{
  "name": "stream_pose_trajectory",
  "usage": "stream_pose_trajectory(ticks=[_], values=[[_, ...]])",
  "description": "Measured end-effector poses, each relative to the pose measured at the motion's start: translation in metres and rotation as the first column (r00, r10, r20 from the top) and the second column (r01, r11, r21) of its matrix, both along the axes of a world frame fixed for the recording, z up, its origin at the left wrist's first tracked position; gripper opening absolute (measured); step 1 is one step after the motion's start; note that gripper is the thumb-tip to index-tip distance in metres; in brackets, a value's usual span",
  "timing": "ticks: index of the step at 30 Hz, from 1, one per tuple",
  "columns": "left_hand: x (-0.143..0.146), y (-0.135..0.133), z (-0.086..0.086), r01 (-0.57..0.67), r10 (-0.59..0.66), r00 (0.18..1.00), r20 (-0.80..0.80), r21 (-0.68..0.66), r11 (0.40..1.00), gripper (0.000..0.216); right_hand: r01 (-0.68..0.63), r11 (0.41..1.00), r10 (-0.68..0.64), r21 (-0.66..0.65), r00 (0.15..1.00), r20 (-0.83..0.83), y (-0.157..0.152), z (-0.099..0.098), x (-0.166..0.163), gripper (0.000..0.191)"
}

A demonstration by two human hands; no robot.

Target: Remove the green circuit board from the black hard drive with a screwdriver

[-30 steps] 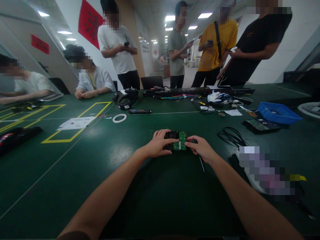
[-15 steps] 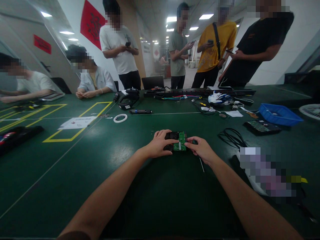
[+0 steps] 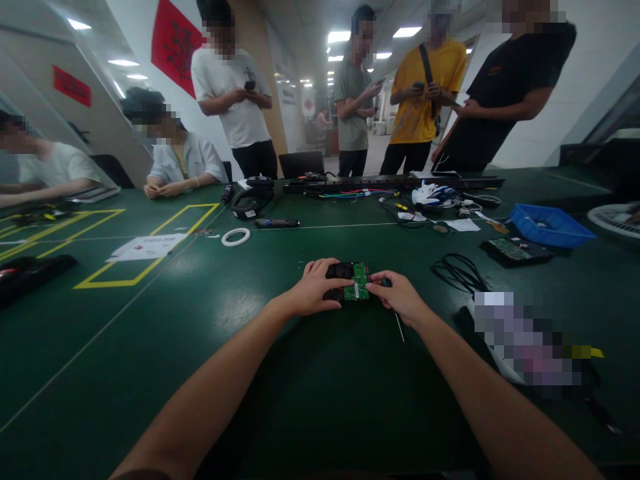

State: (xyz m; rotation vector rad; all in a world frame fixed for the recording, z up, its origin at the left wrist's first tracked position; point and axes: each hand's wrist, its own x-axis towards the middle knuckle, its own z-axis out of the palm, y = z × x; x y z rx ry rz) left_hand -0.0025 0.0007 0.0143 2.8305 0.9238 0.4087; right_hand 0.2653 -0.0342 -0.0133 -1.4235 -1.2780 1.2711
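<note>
On the green table lies a hard drive (image 3: 340,271), its green circuit board (image 3: 361,272) facing up. My left hand (image 3: 315,288) grips the drive from the left, with fingers over the far side and the thumb along the near edge. At the right end of the board, the thumb and fingertips of my right hand (image 3: 397,293) are pinched together, touching the edge. A screwdriver (image 3: 399,327) is tucked in that same hand, its thin metal shaft pointing back towards me; the dark handle is mostly hidden by the fingers. Whether the fingertips also hold something small I cannot tell.
A black cable (image 3: 463,272) and a pixelated item (image 3: 520,340) lie to the right. Beyond them are another hard drive (image 3: 517,251) and a blue tray (image 3: 550,227). A white ring (image 3: 236,237) and paper (image 3: 145,247) lie to the left. Several people stand or sit around the table.
The whole view has shifted slightly, so things appear a little further left. Both hands keep their places on the drive; the right fingers have barely moved.
</note>
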Motion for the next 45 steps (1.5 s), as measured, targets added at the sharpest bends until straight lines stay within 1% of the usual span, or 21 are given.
stream_pose_trajectory(ticks=[10, 23, 31, 39, 45], values=[[0.0005, -0.0008, 0.0002, -0.005, 0.005, 1.0, -0.027, 0.015, 1.0, 0.065, 0.015, 1.0, -0.015, 0.001, 1.0, 0.025, 0.0003, 0.0004, -0.0014, 0.036], [0.0001, 0.0012, -0.0034, 0.013, -0.013, 1.0, -0.012, 0.038, 0.999, 0.065, -0.008, 1.0, 0.008, -0.01, 0.999, 0.037, -0.0022, -0.0002, -0.0012, 0.038], [0.0007, 0.0007, -0.0033, 0.002, -0.001, 1.0, -0.017, 0.034, 0.999, 0.063, -0.001, 1.0, 0.001, -0.02, 1.0, 0.029, -0.0023, 0.0, 0.0002, 0.038], [0.0003, 0.0011, -0.0033, 0.003, -0.003, 1.0, -0.008, 0.035, 0.999, 0.064, -0.013, 1.0, 0.014, -0.02, 0.999, 0.041, -0.0003, -0.0023, -0.0006, 0.034], [0.0002, 0.0014, -0.0041, 0.001, -0.001, 1.0, -0.007, 0.035, 0.999, 0.065, -0.015, 0.999, 0.016, -0.043, 1.0, 0.022, -0.0005, -0.0003, 0.0002, 0.036]])
